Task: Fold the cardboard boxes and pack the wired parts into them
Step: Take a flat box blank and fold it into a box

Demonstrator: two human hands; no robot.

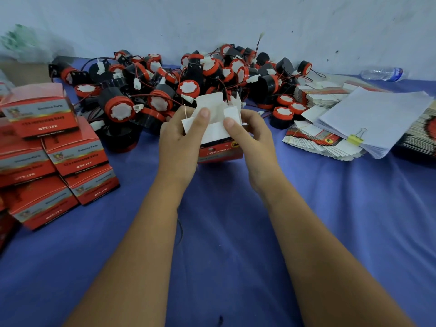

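The person holds a small red and black cardboard box (218,147) just above the blue cloth (224,232), directly in front of the heap of wired parts (188,86). The left hand (179,142) grips the box's left side with the thumb pressed onto a white flap, and the right hand (252,138) grips its right side with the thumb on the opposite flap; both hands are closed around the box, and its white flaps (212,109) stand up and half folded.

Several things could go wrong from here. If the thumbs press the side flaps in the wrong order, the tall flap behind them may not tuck and could crease or tear at its fold. Squeezing too hard could skew the thin box walls. Whether a part already sits inside cannot be seen; if one does, a loose wire caught under a flap would keep the box from shutting.

The finished boxes (54,149), stacked to the left of the heap, read "Genuine Parts" and "QTY: 1PC"; a further line and the logo are too blurred to read. The print on the held box is also illegible. To the right of the heap lie flat unfolded boxes (316,142) and a sheaf of papers (377,119) with a yellow clip (355,138).
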